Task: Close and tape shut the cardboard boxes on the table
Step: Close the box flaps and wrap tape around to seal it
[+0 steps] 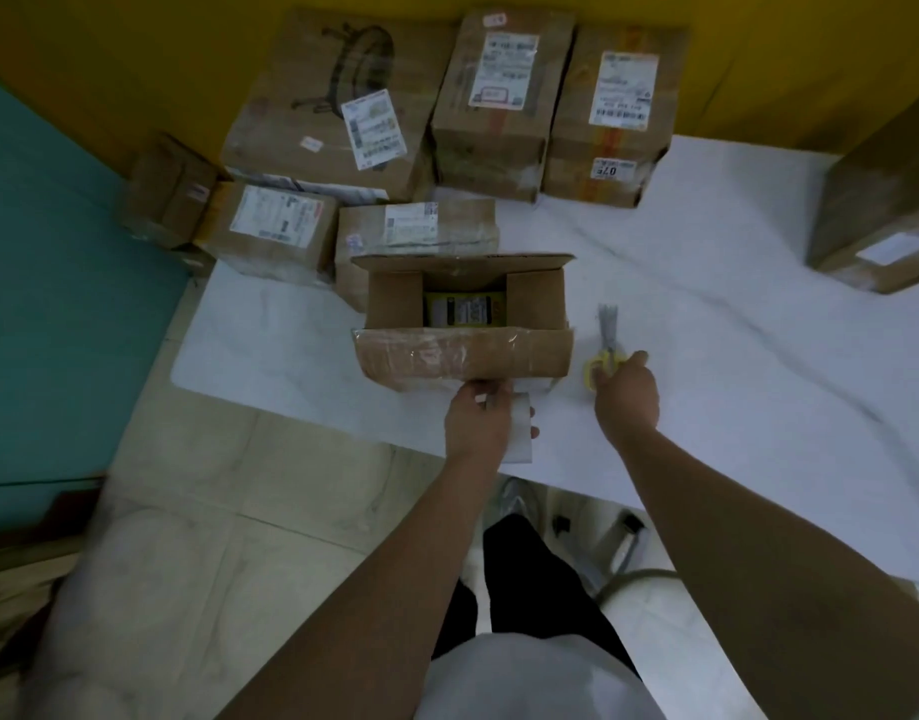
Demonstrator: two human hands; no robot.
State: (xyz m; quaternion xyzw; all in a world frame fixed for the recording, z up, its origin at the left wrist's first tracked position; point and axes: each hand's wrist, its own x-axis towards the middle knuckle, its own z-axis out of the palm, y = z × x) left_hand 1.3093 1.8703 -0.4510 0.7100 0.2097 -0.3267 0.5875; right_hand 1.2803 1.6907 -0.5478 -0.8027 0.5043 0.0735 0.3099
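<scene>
An open cardboard box [465, 356] stands near the front of the white table [732, 330], flaps up, with a yellow and black packet [462, 309] inside. My left hand [478, 420] grips a roll of clear tape [519, 433] just below the box's near flap. To the right of the box lie scissors [605, 345] with yellow handles, blades pointing away. My right hand [628, 392] has its fingers curled on the scissor handles.
Several closed, labelled cardboard boxes [499, 106] are stacked along the back of the table against a yellow wall. Another closed box [878, 215] sits at the far right. A teal panel [57, 304] stands at left; tiled floor lies below the table edge.
</scene>
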